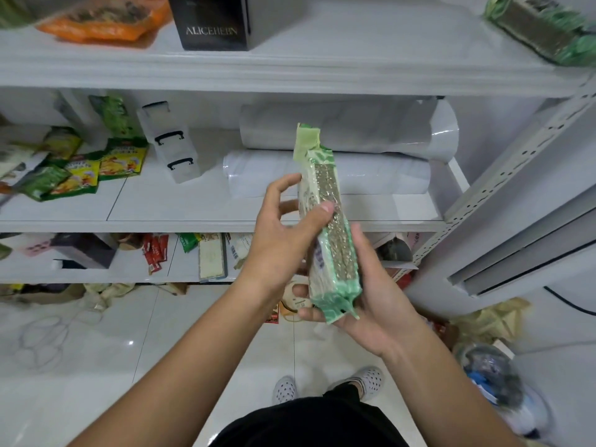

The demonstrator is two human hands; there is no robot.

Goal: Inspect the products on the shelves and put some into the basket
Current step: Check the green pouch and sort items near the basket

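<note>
Both hands (283, 240) grip green packet (329, 227); label unreadable, basket unseen.

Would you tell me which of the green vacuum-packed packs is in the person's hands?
The upright green pack held by both hands, left hand and right hand; the other lies on the top shelf.

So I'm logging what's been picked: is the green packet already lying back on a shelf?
No, both the left hand and right hand hold the green packet upright, off the shelf.

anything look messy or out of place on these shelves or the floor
Yes. The yellow-green snack packets lie jumbled and overlapping at the middle shelf's left end, and bags and wrappers are strewn on the floor by the rack's foot. The green vacuum pack in both hands looks intact.
</note>
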